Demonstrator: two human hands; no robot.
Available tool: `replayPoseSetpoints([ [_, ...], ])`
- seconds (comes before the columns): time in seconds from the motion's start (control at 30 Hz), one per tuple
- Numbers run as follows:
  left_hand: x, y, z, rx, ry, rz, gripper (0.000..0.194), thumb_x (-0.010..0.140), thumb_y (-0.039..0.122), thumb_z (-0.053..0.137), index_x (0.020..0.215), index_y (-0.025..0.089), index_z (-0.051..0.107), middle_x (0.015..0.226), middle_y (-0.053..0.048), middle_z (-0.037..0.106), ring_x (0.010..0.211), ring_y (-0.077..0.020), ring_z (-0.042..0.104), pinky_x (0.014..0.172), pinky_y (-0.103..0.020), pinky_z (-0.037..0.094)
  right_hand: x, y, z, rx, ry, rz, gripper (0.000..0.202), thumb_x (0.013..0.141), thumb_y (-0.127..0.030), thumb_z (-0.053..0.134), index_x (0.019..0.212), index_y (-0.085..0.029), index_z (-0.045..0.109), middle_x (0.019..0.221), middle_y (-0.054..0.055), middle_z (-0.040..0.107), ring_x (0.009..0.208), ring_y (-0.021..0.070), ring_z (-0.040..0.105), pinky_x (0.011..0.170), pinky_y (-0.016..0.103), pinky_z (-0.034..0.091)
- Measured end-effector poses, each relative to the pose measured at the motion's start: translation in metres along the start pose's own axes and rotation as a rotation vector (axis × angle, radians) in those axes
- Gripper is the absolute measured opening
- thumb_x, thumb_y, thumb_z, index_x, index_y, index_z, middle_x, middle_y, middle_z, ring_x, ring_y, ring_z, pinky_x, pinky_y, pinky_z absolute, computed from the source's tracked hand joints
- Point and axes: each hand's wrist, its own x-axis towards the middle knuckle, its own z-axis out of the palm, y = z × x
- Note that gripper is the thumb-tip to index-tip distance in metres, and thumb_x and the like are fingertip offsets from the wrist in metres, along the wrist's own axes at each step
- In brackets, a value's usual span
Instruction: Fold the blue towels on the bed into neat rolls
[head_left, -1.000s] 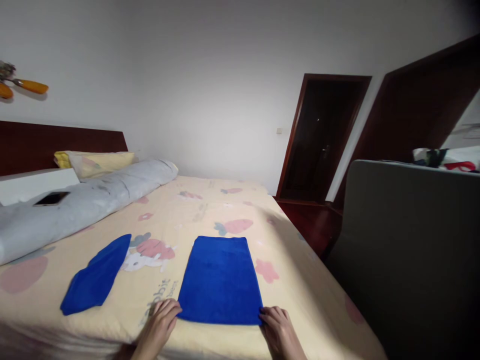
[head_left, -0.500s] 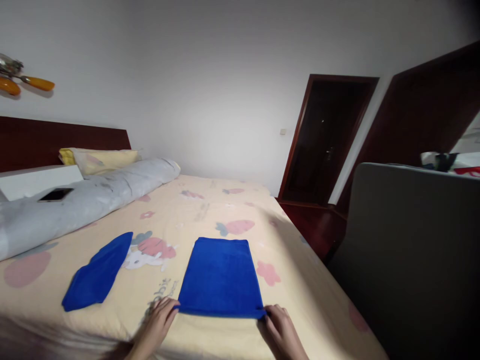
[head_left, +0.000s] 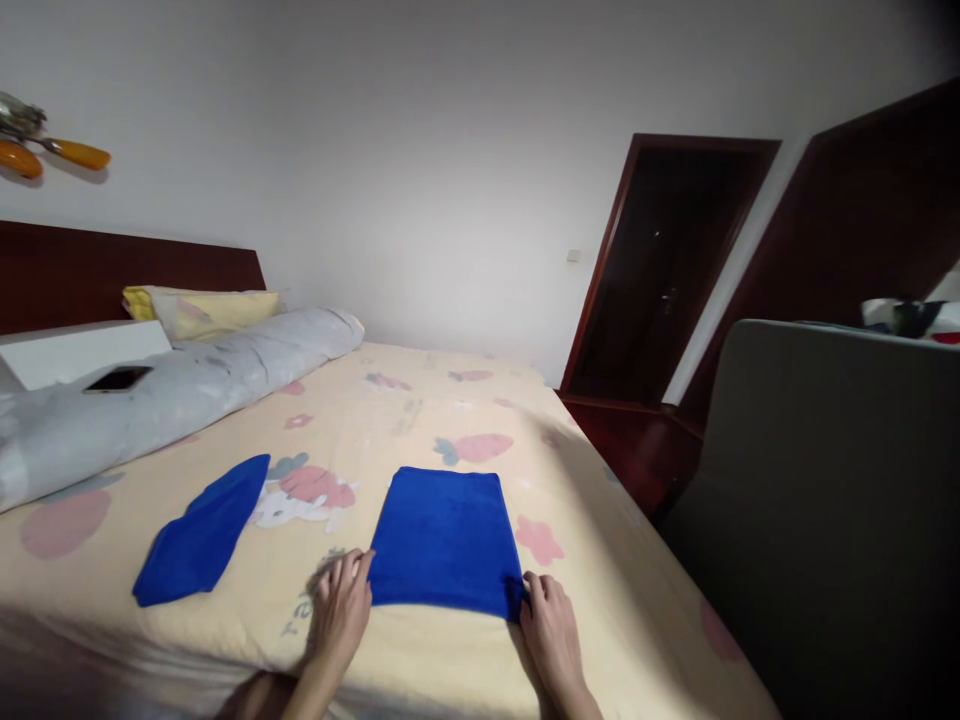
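We find the blue cloth flat on the bed, just in from its near edge. Our right hand has its fingers closed on the cloth's near right corner, where the fabric bunches. Our left hand has curled fingertips at the left side near the front; we cannot tell whether they pinch.

Progress, our judgement: the near edge appears turned up; the far, larger part lies smooth and unrolled. A second cloth, toward the bed's left side, lies apart, untouched by either hand.

Against half a second ago: the near edge sits farther in from the bed's near edge, the cloth looks shorter front to back, and both hands are farther forward.
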Motion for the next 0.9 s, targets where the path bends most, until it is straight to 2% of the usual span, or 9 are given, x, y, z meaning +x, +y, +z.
replayPoseSetpoints([
  [0.1,-0.006,0.017,0.002,-0.094,-0.064,0.279,0.055,0.085,0.000,0.032,0.121,0.026,0.064,0.129,-0.002,0.064,0.120,-0.0174,0.056,0.103,-0.034,0.043,-0.004,-0.018,0.006,0.013,0.004,-0.176,0.024,0.085,-0.017,0.049,0.104,-0.020,0.062,0.100,0.009,0.065,0.088,0.0242,0.058,0.082,0.038,0.045],
  [0.13,-0.010,0.026,0.004,-0.125,-0.086,0.380,0.058,0.085,0.000,0.031,0.127,0.026,0.060,0.135,-0.001,0.061,0.125,-0.0154,0.053,0.105,-0.032,0.042,-0.005,-0.026,0.009,0.040,-0.015,-0.222,0.024,0.086,-0.017,0.048,0.105,-0.021,0.063,0.104,0.009,0.067,0.093,0.0244,0.059,0.085,0.039,0.046],
  [0.2,-0.017,0.048,0.009,-0.169,-0.112,0.517,0.062,0.087,0.003,0.031,0.144,0.025,0.043,0.147,0.000,0.049,0.134,-0.0140,0.044,0.109,-0.030,0.039,-0.007,-0.044,0.017,0.089,-0.074,-0.270,0.031,0.089,-0.016,0.044,0.113,-0.021,0.064,0.117,0.009,0.067,0.106,0.0250,0.060,0.094,0.040,0.045],
  [0.27,-0.022,0.068,0.011,-0.192,-0.140,0.579,0.063,0.091,0.011,0.034,0.152,0.023,0.023,0.153,-0.003,0.039,0.139,-0.0164,0.037,0.113,-0.034,0.036,-0.010,-0.062,0.023,0.136,-0.152,-0.317,0.042,0.092,-0.018,0.042,0.130,-0.022,0.057,0.134,0.008,0.059,0.123,0.0246,0.054,0.104,0.040,0.042],
  [0.37,-0.022,0.082,0.009,-0.206,-0.207,0.589,0.065,0.094,0.021,0.036,0.154,0.022,0.010,0.156,-0.005,0.031,0.143,-0.0191,0.030,0.116,-0.040,0.031,-0.012,-0.077,0.025,0.189,-0.236,-0.409,0.053,0.096,-0.027,0.041,0.148,-0.023,0.035,0.150,0.006,0.042,0.136,0.0225,0.041,0.111,0.039,0.038],
  [0.47,-0.016,0.065,0.002,-0.213,-0.299,0.564,0.064,0.098,0.030,0.035,0.153,0.030,0.003,0.159,-0.001,0.024,0.144,-0.0187,0.027,0.116,-0.042,0.029,-0.014,-0.067,0.018,0.162,-0.278,-0.405,0.053,0.099,-0.036,0.038,0.150,-0.026,0.028,0.152,0.004,0.036,0.139,0.0224,0.037,0.112,0.040,0.036],
  [0.63,-0.007,0.002,-0.001,-0.172,-0.409,0.441,0.061,0.099,0.037,0.034,0.151,0.039,0.003,0.160,0.002,0.021,0.145,-0.0218,0.025,0.116,-0.048,0.025,-0.015,-0.016,0.006,0.103,-0.354,-0.303,0.050,0.100,-0.036,0.036,0.148,-0.026,0.033,0.151,0.004,0.036,0.140,0.0242,0.034,0.113,0.046,0.035],
  [0.77,-0.003,-0.034,0.002,-0.154,-0.420,0.423,0.059,0.098,0.036,0.038,0.150,0.042,0.009,0.159,0.002,0.025,0.145,-0.0239,0.025,0.116,-0.051,0.022,-0.013,0.017,0.002,0.103,-0.363,-0.282,0.050,0.098,-0.028,0.036,0.147,-0.024,0.036,0.149,0.007,0.041,0.138,0.0259,0.038,0.110,0.052,0.037],
  [0.9,0.004,-0.048,0.001,-0.135,-0.333,0.461,0.056,0.095,0.028,0.046,0.147,0.041,0.031,0.157,0.000,0.030,0.143,-0.0242,0.030,0.113,-0.050,0.027,-0.008,0.024,-0.005,0.153,-0.259,-0.353,0.050,0.094,-0.020,0.039,0.143,-0.023,0.042,0.140,0.012,0.053,0.129,0.0262,0.051,0.103,0.048,0.044],
])
